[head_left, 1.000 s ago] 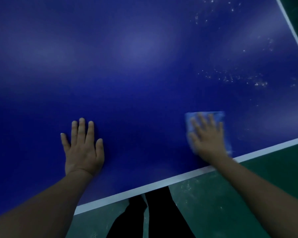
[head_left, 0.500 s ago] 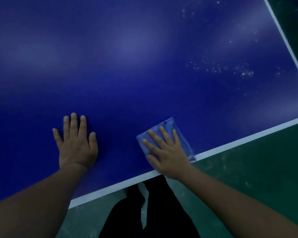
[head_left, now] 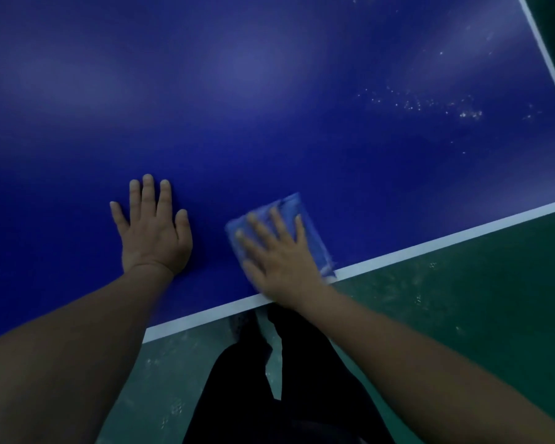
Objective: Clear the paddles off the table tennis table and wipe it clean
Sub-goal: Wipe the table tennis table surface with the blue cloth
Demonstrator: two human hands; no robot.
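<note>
Wiping the surface (head_left: 269, 91), flat right hand (head_left: 282, 261) presses the cloth (head_left: 302, 216), left hand (head_left: 154, 229) splayed flat; next, likely the white specks (head_left: 430, 104)

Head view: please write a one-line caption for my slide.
Right hand presses a blue cloth on the blue table near its white edge line; left hand rests flat.

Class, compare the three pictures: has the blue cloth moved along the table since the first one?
Yes. The blue cloth under the right hand has slid left along the white edge line, ending much closer to the resting left hand.
</note>
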